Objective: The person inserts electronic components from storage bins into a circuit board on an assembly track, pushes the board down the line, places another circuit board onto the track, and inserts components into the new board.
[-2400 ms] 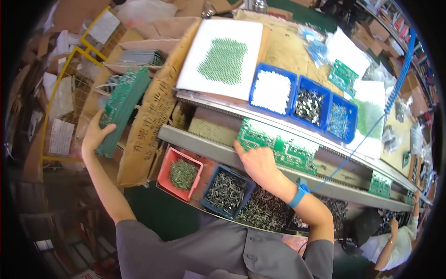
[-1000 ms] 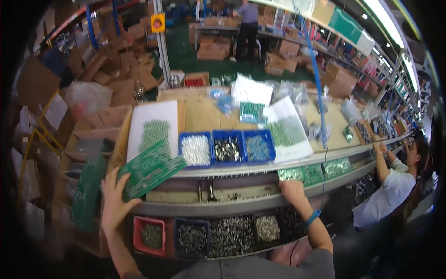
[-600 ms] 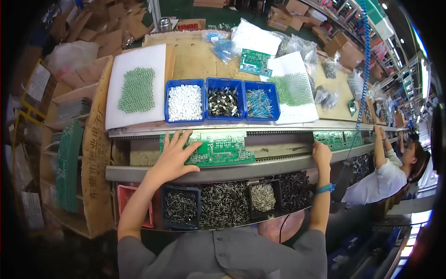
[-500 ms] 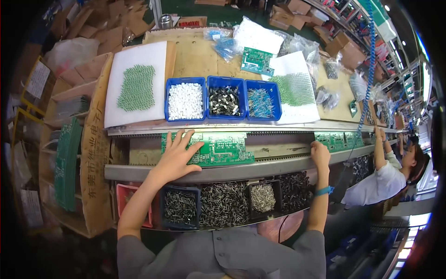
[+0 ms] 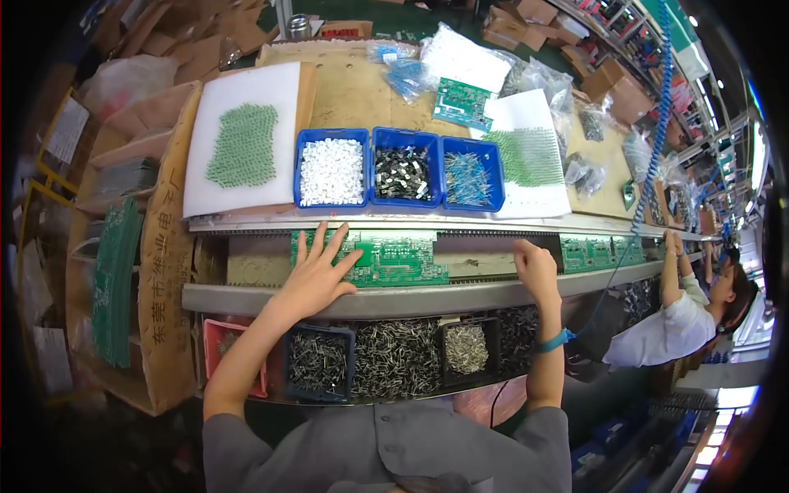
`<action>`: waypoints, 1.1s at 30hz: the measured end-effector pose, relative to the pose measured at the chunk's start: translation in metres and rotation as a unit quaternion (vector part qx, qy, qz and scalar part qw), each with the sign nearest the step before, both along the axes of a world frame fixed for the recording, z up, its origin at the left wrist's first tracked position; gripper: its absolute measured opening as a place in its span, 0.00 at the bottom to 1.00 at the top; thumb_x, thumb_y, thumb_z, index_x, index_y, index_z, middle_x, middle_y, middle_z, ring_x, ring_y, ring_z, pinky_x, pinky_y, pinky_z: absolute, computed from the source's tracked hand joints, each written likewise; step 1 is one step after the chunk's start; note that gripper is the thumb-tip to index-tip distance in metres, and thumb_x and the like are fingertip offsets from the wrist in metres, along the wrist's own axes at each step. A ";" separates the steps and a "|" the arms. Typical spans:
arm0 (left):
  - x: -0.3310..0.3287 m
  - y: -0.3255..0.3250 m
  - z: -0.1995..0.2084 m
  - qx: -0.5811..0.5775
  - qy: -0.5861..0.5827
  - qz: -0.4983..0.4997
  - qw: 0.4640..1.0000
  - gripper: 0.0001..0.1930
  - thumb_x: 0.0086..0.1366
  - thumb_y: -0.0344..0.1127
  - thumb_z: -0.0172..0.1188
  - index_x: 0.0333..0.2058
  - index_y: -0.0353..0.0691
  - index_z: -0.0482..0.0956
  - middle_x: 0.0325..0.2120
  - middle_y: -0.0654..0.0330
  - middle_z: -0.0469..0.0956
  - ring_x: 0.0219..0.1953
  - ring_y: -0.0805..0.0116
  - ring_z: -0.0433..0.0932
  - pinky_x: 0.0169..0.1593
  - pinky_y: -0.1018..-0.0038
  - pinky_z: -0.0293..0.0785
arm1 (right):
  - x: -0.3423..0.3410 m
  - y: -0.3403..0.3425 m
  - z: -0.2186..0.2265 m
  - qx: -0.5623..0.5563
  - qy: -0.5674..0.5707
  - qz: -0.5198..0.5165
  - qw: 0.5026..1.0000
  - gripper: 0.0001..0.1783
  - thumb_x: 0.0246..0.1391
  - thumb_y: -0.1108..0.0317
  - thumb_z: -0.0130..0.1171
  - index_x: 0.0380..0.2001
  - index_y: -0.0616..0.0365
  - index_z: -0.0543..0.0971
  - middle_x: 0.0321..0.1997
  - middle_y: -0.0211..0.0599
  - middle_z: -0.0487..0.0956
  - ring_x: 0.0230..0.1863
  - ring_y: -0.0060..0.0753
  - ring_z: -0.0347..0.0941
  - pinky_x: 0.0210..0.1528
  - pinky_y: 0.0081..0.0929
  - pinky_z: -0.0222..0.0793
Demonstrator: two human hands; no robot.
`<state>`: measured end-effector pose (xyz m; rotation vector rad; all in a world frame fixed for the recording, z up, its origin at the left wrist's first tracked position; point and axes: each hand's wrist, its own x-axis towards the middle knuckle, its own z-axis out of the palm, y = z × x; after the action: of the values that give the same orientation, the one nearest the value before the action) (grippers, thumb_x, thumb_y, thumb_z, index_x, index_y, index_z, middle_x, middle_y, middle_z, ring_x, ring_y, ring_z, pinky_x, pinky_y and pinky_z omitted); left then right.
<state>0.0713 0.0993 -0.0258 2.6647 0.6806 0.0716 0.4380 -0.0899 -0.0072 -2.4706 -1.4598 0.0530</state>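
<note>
A green circuit board (image 5: pixel 403 259) lies in the conveyor track in front of me. My left hand (image 5: pixel 319 271) rests over its left end with the fingers spread. Above the track, between this board and a second green circuit board (image 5: pixel 593 251) farther right, hovers my right hand (image 5: pixel 536 269), its fingers curled closed. Whether something small is inside that hand is hidden. A blue band (image 5: pixel 555 340) with a coiled cord circles my right wrist. Behind the track stand blue bins of white connectors (image 5: pixel 330 172), dark metal-and-black parts (image 5: pixel 402 173) and blue leaded components (image 5: pixel 468 180).
Along the near side sit a red bin (image 5: pixel 225 353), a dark bin of parts (image 5: pixel 319 361) and a small bin of silvery pieces (image 5: pixel 466 348). White foam sheets (image 5: pixel 197 164) hold green components. A cardboard box (image 5: pixel 168 279) of boards stands left; a co-worker (image 5: pixel 670 320) works at right.
My right hand has moved left, away from the second board, over the gap in the track. My left hand stays over the near board.
</note>
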 end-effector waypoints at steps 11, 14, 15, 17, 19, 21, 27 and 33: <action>-0.001 -0.007 -0.003 -0.014 0.027 0.001 1.000 0.30 0.64 0.48 0.56 0.62 0.45 0.64 0.67 0.51 0.50 0.70 0.46 0.43 0.68 0.42 0.35 | 0.060 0.053 -0.012 0.188 -0.037 -0.023 0.981 0.06 0.49 0.70 0.57 0.30 0.55 0.82 0.30 0.39 0.81 0.36 0.46 0.74 0.38 0.44 0.66; -0.002 -0.008 -0.004 -0.016 0.024 0.004 1.000 0.30 0.63 0.47 0.57 0.62 0.45 0.64 0.67 0.51 0.51 0.70 0.46 0.43 0.68 0.42 0.35 | 0.072 0.073 -0.014 0.148 -0.104 -0.059 0.982 0.06 0.49 0.68 0.59 0.31 0.52 0.83 0.30 0.35 0.82 0.37 0.45 0.74 0.38 0.48 0.64; -0.003 -0.008 -0.004 -0.017 0.021 0.006 1.000 0.30 0.63 0.47 0.57 0.61 0.44 0.65 0.67 0.50 0.51 0.70 0.45 0.43 0.68 0.42 0.35 | 0.076 0.080 -0.017 0.140 -0.100 -0.060 0.983 0.06 0.48 0.67 0.59 0.29 0.50 0.83 0.30 0.33 0.82 0.37 0.43 0.75 0.38 0.50 0.63; -0.003 -0.007 -0.001 -0.029 0.011 0.009 0.999 0.28 0.62 0.44 0.58 0.60 0.44 0.66 0.67 0.50 0.51 0.69 0.45 0.45 0.68 0.43 0.37 | 0.084 0.089 -0.022 0.108 -0.105 -0.070 0.986 0.06 0.48 0.67 0.58 0.29 0.50 0.82 0.29 0.34 0.82 0.37 0.44 0.76 0.38 0.50 0.63; -0.008 -0.004 -0.001 -0.040 0.007 0.025 0.999 0.27 0.61 0.41 0.60 0.59 0.43 0.67 0.67 0.50 0.51 0.69 0.45 0.46 0.68 0.43 0.38 | 0.088 0.104 -0.033 0.049 -0.132 -0.090 0.986 0.06 0.48 0.66 0.56 0.28 0.48 0.81 0.27 0.37 0.82 0.35 0.44 0.78 0.40 0.52 0.63; -0.014 0.004 -0.005 -0.094 -0.067 0.026 0.993 0.23 0.60 0.36 0.60 0.55 0.42 0.71 0.65 0.50 0.57 0.67 0.46 0.52 0.67 0.42 0.42 | 0.096 0.109 -0.042 0.044 -0.137 -0.091 0.985 0.07 0.48 0.65 0.55 0.29 0.47 0.82 0.28 0.38 0.82 0.35 0.45 0.78 0.41 0.53 0.64; -0.036 0.035 0.013 -0.066 -0.309 0.191 0.929 0.07 0.58 0.24 0.59 0.36 0.33 0.79 0.36 0.51 0.78 0.40 0.50 0.77 0.43 0.65 0.73 | 0.109 0.110 -0.040 0.032 -0.174 -0.092 0.980 0.06 0.48 0.64 0.54 0.28 0.47 0.79 0.27 0.39 0.82 0.32 0.47 0.79 0.38 0.50 0.64; -0.068 0.073 0.018 0.018 -0.326 0.325 0.887 0.05 0.59 0.24 0.58 0.34 0.31 0.79 0.32 0.51 0.78 0.30 0.55 0.77 0.34 0.70 0.73 | 0.098 0.110 -0.044 0.008 -0.195 -0.083 0.977 0.06 0.49 0.64 0.54 0.27 0.50 0.80 0.26 0.39 0.81 0.31 0.47 0.78 0.41 0.48 0.64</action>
<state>0.0029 0.1719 -0.0079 2.0942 1.2708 1.1039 0.5363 0.0203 -0.0517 -2.6860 -1.3704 -0.5021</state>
